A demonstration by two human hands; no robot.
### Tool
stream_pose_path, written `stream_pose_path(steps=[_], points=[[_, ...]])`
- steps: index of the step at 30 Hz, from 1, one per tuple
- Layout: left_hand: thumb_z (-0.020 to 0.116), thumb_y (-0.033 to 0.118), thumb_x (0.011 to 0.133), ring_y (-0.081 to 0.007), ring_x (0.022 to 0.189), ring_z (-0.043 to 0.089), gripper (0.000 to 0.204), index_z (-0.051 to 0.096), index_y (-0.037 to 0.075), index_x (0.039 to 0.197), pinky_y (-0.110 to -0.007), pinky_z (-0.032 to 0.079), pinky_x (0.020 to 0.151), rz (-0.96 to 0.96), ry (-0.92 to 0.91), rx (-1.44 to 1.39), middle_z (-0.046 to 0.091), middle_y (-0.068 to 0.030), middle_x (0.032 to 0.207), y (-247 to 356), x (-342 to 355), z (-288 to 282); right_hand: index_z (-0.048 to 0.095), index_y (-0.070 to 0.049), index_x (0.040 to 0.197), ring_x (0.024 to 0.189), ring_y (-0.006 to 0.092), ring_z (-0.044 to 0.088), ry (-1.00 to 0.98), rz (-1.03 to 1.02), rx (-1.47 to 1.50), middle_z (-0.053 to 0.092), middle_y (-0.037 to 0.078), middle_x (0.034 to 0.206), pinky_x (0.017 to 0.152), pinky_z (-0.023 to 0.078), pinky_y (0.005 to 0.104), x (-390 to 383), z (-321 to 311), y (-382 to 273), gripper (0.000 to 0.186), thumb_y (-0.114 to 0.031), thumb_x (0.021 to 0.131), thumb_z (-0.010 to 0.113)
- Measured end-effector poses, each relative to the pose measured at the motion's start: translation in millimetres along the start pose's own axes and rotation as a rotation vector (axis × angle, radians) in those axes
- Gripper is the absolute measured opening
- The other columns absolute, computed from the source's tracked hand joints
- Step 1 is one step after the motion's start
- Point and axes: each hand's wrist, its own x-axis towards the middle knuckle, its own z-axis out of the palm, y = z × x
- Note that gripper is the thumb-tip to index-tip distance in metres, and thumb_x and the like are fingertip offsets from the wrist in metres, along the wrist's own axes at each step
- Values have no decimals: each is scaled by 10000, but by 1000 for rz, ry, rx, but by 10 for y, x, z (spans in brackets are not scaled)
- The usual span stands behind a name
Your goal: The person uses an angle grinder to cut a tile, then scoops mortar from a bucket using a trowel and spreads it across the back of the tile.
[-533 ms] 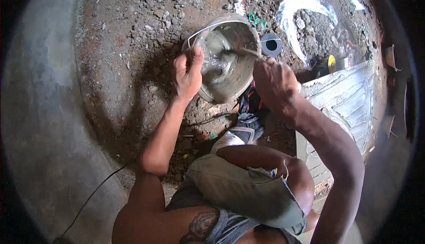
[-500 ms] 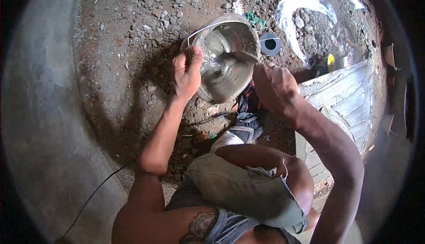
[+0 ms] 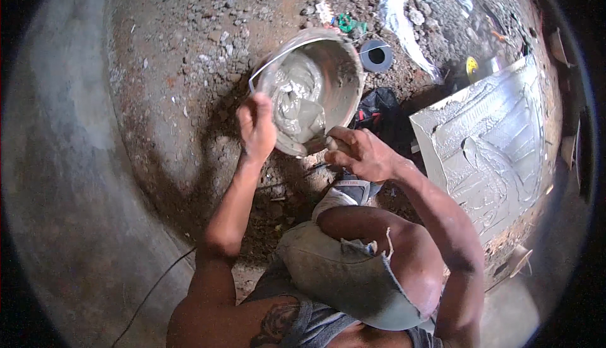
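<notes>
A bucket stands tilted on the rough ground in front of me, its inner walls smeared grey. Wet grey mortar fills its lower part. My left hand is closed on the bucket's left rim, beside the wire handle. At the near right rim, my right hand grips the handle of a trowel, whose blade lies in the mortar. To the right lies a large flat slab, coated with mortar spread in ridges.
A grey ring-shaped roll sits beyond the bucket, near a green scrap. White powder curves across the gravel. A black bag lies between bucket and slab. Smooth concrete borders the left, with a dark cord.
My right hand has moved down and left along the bucket's rim, and the trowel blade now shows in the mortar. My left hand keeps the rim. The view has shifted somewhat.
</notes>
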Motion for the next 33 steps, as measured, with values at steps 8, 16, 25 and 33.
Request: stream_pose_path(steps=[8, 16, 25, 33], points=[[299, 615, 995, -306, 1344, 366, 797, 305, -38, 1452, -427, 244, 1155, -411, -39, 66, 344, -190, 1483, -496, 358, -781, 543, -15, 1092, 612, 224, 533, 279, -111, 149, 535, 149, 663, 580, 425, 402, -882, -226, -40, 360, -318, 923, 638], [216, 545, 1036, -282, 1196, 519, 738, 384, -64, 1415, -417, 415, 1026, -153, 255, 317, 478, -200, 1389, -346, 539, -895, 512, -54, 1188, 943, 397, 626, 988, 428, -238, 629, 189, 1011, 795, 512, 452, -3258, -220, 227, 346, -252, 918, 599], [469, 244, 1033, -206, 895, 608, 349, 556, -46, 1208, -281, 486, 766, 391, -321, 244, 635, -153, 993, 1104, 170, 419, 530, -41, 1082, 808, 364, 623, 1413, 1012, -364, 612, 198, 855, 701, 485, 447, -4505, 1, 681, 282, -268, 928, 599], [582, 192, 976, -155, 801, 641, 312, 572, -57, 1165, -249, 492, 658, -406, -886, -76, 659, -131, 1000, 744, -861, 1530, 481, -61, 1039, 556, 141, 504, 1513, 783, 953, 504, 30, 756, 460, 468, 308, -3667, -203, 961, 403, -460, 1005, 432]])
